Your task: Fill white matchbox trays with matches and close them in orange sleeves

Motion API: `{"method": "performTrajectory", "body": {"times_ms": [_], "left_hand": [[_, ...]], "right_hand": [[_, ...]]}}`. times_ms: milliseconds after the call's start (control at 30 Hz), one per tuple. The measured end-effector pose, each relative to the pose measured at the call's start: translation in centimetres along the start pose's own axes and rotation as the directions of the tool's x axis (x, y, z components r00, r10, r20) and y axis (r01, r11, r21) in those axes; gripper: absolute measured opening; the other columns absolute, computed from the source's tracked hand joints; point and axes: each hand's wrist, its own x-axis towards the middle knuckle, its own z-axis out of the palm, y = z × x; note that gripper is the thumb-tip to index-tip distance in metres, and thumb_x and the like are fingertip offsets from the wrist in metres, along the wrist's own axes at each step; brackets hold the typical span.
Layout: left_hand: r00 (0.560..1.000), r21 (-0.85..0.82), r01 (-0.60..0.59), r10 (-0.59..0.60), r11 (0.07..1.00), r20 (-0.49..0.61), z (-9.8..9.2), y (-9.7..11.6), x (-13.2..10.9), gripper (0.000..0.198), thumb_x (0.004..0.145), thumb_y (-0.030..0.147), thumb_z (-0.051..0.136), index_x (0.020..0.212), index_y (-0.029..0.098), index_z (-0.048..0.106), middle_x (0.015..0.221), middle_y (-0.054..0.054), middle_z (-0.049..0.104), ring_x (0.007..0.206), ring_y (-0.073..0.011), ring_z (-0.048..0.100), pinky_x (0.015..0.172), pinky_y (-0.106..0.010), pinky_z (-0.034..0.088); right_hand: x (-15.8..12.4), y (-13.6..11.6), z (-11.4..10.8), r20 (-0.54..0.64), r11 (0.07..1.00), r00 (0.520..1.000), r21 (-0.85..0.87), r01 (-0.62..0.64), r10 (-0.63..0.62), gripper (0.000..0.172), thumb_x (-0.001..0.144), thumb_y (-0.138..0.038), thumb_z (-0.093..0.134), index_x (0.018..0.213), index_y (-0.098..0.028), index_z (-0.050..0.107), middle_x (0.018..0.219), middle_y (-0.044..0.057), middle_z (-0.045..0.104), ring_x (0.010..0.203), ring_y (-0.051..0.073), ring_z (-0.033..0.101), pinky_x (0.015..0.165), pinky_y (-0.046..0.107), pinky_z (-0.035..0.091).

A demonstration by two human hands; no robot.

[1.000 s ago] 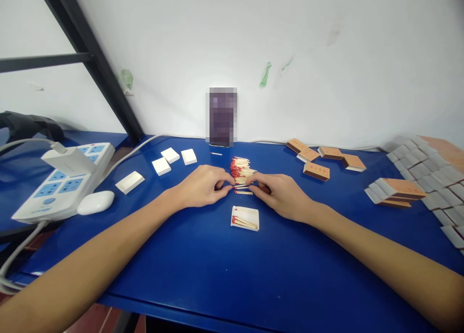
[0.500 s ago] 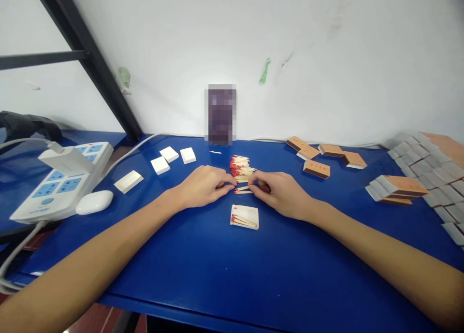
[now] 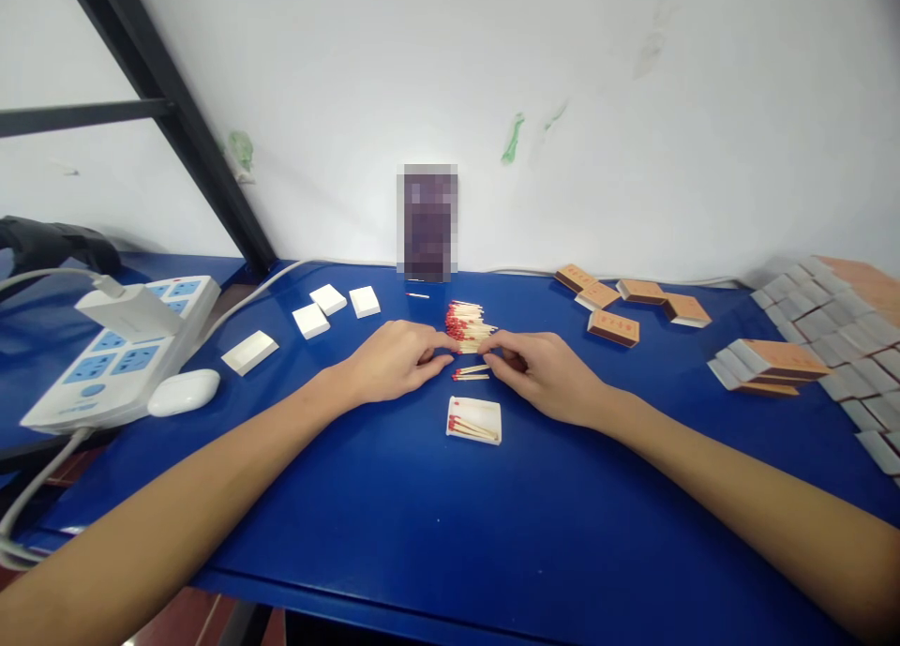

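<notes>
A pile of red-tipped matches [image 3: 468,327] lies at the middle of the blue table. My left hand [image 3: 400,360] touches the pile's left edge with the index finger; its thumb is a little apart and holds no match that I can see. At the pile's right edge rests my right hand [image 3: 545,374], thumb and index finger parted, the other fingers curled under. Between the hands, a few loose matches [image 3: 472,374] lie in front of the pile. Nearer me is a white open matchbox tray [image 3: 485,408] with several matches in it.
White trays [image 3: 311,321] lie at the left beside a power strip [image 3: 119,355] and a white earbud case [image 3: 184,393]. Orange matchboxes [image 3: 614,327] are scattered at the back right. More boxes are stacked [image 3: 780,360] at the far right. A blurred upright panel [image 3: 428,224] leans on the wall.
My right thumb and fingertips have parted slightly and moved off the loose matches, which now show more fully. My left hand has barely moved.
</notes>
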Motion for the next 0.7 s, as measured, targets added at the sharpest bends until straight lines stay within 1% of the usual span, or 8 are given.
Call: {"method": "performTrajectory", "body": {"times_ms": [133,267,367,433,567,700], "left_hand": [[1.0,0.028,-0.007,0.007,1.0,0.018,-0.02,-0.05,-0.01,0.028,0.095,0.027,0.05,0.114,0.021,0.069,0.08,-0.003,0.067,0.064,-0.0122,0.057,0.062,-0.025,0.042],[1.0,0.027,-0.017,0.016,0.999,0.021,-0.05,-0.02,0.0,0.028,0.095,0.026,0.05,0.113,0.02,0.07,0.08,-0.003,0.068,0.063,-0.012,0.058,0.062,-0.025,0.042],[0.999,0.028,-0.033,0.033,0.999,0.016,-0.02,-0.01,-0.01,0.028,0.095,0.025,0.05,0.113,0.021,0.07,0.08,-0.002,0.068,0.063,-0.0119,0.058,0.061,-0.025,0.041],[0.999,0.028,-0.037,0.037,0.999,0.015,0.01,-0.04,-0.01,0.027,0.095,0.025,0.049,0.111,0.021,0.07,0.08,-0.002,0.069,0.063,-0.0118,0.058,0.062,-0.025,0.041],[0.999,0.007,-0.04,0.04,0.999,0.013,0.07,-0.14,0.0,0.026,0.095,0.024,0.05,0.109,0.02,0.071,0.082,-0.002,0.069,0.063,-0.0111,0.058,0.062,-0.024,0.041],[0.999,-0.077,-0.046,0.046,0.996,-0.006,0.16,-0.3,-0.02,0.023,0.092,0.022,0.053,0.104,0.021,0.072,0.082,0.0,0.07,0.061,-0.0089,0.056,0.06,-0.023,0.04]], "right_hand": [[-0.01,-0.01,0.06,-0.009,1.0,1.0,-0.005,0.013,-0.014,0.025,0.093,-0.028,0.046,0.102,-0.019,0.068,0.066,-0.001,0.061,0.055,0.012,0.049,0.057,0.025,0.035],[-0.04,-0.16,-0.02,-0.005,1.0,1.0,0.008,0.028,-0.028,0.026,0.093,-0.025,0.046,0.102,-0.02,0.07,0.077,0.001,0.07,0.058,0.012,0.053,0.059,0.026,0.037],[-0.06,-0.2,-0.03,-0.005,0.999,0.999,0.022,0.041,-0.041,0.026,0.093,-0.024,0.046,0.102,-0.021,0.071,0.084,0.002,0.073,0.062,0.012,0.057,0.061,0.025,0.039],[-0.05,-0.16,0.0,-0.015,0.999,0.999,0.023,0.045,-0.045,0.026,0.093,-0.023,0.047,0.102,-0.021,0.071,0.084,0.002,0.073,0.062,0.012,0.057,0.06,0.025,0.039],[-0.01,-0.07,0.02,-0.023,0.998,0.998,0.011,0.057,-0.057,0.025,0.093,-0.024,0.047,0.099,-0.02,0.071,0.078,0.001,0.071,0.059,0.011,0.054,0.058,0.025,0.037],[-0.07,-0.06,-0.01,-0.001,0.997,0.997,0.018,0.076,-0.076,0.025,0.093,-0.027,0.048,0.095,-0.019,0.071,0.073,0.0,0.068,0.058,0.011,0.052,0.057,0.025,0.036]]}}
